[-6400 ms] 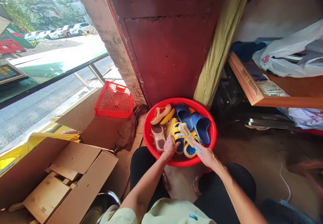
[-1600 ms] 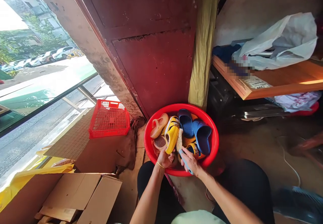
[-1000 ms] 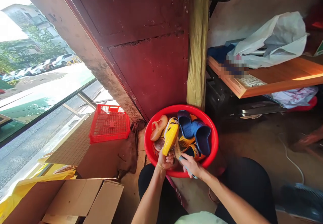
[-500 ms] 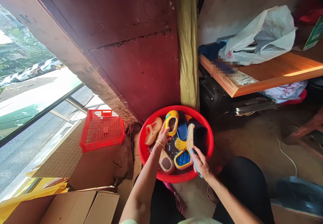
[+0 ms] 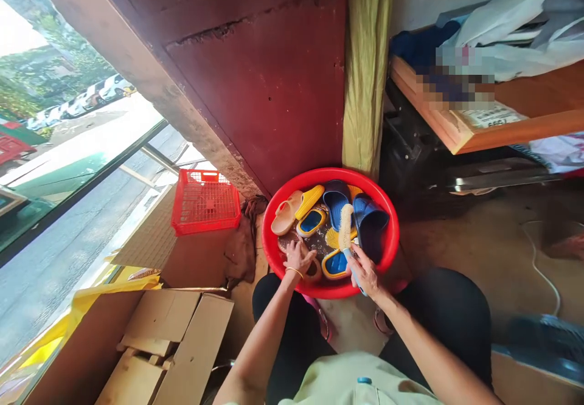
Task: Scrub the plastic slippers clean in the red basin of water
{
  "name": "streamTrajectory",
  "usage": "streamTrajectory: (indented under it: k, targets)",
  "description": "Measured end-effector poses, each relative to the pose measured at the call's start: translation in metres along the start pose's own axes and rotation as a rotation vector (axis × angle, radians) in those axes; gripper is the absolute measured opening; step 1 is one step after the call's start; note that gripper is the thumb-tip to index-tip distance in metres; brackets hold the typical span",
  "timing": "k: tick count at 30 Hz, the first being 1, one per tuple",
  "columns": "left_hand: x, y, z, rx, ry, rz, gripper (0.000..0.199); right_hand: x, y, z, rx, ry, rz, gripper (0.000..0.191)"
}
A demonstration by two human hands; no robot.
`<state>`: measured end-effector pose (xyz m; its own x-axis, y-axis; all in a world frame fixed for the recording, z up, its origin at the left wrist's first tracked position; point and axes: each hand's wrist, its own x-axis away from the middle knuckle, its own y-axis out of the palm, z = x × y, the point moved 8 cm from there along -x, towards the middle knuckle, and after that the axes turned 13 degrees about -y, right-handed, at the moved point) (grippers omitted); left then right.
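Note:
A red basin (image 5: 392, 235) on the floor holds several shoes in dark, bubbly water. My left hand (image 5: 298, 258) is over the basin's lower left, fingers spread, on or just above a beige shoe (image 5: 313, 270). My right hand (image 5: 364, 270) grips the blue handle of a brush (image 5: 346, 225), whose pale bristle head points up over the middle. Near it lie a yellow-rimmed blue slipper (image 5: 335, 264) and a navy slipper (image 5: 336, 201). A yellow shoe (image 5: 310, 200), a beige clog (image 5: 286, 215) and a blue-lined yellow shoe (image 5: 311, 221) are at the upper left.
A red plastic crate (image 5: 207, 204) stands left of the basin, above open cardboard boxes (image 5: 159, 320). Behind the basin are a maroon door (image 5: 274, 89) and a yellowish curtain (image 5: 367, 89). A wooden shelf (image 5: 538, 98) juts out at the upper right, and a white cable (image 5: 545, 265) lies on the floor.
My left hand has let go of the yellow shoe and moved down toward the beige shoe. The brush stays in my right hand. The view has shifted, with the basin now higher and further right.

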<state>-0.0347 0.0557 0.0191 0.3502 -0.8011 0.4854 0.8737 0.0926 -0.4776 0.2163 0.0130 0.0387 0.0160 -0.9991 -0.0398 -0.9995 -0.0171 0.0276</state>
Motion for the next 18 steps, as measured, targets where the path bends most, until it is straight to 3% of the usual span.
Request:
streamTrajectory:
  k: [3, 8, 12, 18]
  targets:
    - [0.009, 0.011, -0.007, -0.269, 0.06, 0.124, 0.096, 0.0, 0.005, 0.004, 0.052, -0.016, -0.052, 0.077]
    - [0.001, 0.021, 0.006, -0.294, 0.03, 0.224, 0.111, 0.003, 0.008, -0.001, 0.082, -0.072, -0.091, 0.071]
    - [0.0, 0.016, 0.0, -0.157, -0.031, 0.192, 0.098, 0.004, 0.007, 0.001, 0.083, -0.082, -0.094, 0.069]
    - [0.014, -0.019, 0.01, 0.283, 0.043, 0.161, 0.077, 0.001, 0.009, 0.009, 0.065, -0.071, -0.078, 0.072]
